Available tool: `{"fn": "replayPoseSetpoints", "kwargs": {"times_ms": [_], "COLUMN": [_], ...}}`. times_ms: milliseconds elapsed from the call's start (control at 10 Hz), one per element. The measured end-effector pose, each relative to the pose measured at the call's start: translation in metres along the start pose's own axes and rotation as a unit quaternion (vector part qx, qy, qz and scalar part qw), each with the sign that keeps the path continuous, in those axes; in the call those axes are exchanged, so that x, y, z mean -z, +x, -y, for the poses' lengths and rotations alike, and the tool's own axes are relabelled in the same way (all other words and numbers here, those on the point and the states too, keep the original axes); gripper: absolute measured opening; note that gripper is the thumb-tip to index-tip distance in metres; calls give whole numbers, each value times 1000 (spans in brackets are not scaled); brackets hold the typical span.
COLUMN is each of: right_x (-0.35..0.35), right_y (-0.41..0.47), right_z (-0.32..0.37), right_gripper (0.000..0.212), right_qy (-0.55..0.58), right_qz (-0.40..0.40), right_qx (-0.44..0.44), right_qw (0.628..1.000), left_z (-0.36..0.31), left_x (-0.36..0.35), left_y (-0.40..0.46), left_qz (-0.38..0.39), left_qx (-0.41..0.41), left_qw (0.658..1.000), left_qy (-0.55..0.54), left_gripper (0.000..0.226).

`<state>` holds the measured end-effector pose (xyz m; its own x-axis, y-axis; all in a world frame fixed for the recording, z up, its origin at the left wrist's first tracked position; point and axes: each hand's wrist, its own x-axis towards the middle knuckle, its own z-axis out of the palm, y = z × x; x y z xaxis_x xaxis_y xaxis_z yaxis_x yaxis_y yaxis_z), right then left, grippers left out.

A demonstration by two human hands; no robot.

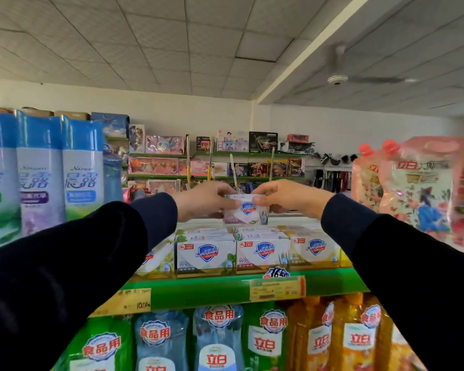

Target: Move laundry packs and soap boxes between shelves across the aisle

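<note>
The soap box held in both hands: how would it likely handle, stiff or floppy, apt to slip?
The soap box looks like a flat-sided carton, so probably stiff. The left hand and right hand pinch its top corners; its glossy print may be slightly slippery. Flat faces suit stacking on the boxes below.

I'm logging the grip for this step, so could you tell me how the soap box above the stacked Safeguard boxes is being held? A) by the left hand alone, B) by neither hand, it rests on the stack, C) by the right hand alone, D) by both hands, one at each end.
D: the left hand and the right hand each pinch one end of the soap box, lifted above the stacked Safeguard boxes.
</note>
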<state>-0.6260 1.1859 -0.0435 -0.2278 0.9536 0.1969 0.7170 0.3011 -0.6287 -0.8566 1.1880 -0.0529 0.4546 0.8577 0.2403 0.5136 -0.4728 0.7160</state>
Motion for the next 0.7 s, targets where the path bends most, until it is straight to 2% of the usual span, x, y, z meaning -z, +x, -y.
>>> {"fn": "replayPoseSetpoints", "kwargs": {"times_ms": [100,200,300,500,600,700], "right_x": [-2,-5,-5,-7,-10,-6], "right_y": [2,-1,-4,-6,-8,-7], "right_z": [-15,-22,-24,-26,-25,-19], "right_gripper": [23,27,28,36,39,45], "right_qy": [-5,-24,-35,-57,-89,-91], "right_qz": [26,60,74,106,115,61], "right_qx": [-31,-51,-51,-60,-62,-42], "right_qw": [999,997,995,991,988,993], "left_z": [2,3,4,5,3,2], "left_x": [-9,-15,-18,-18,-18,-12], "left_y": [5,7,8,8,5,6], "left_qz": [50,79,94,130,142,108], "left_qx": [35,46,42,77,85,56], "left_qw": [998,992,988,981,977,986], "left_qy": [9,85,113,120,134,113], "left_gripper": [30,34,34,41,45,46]}}
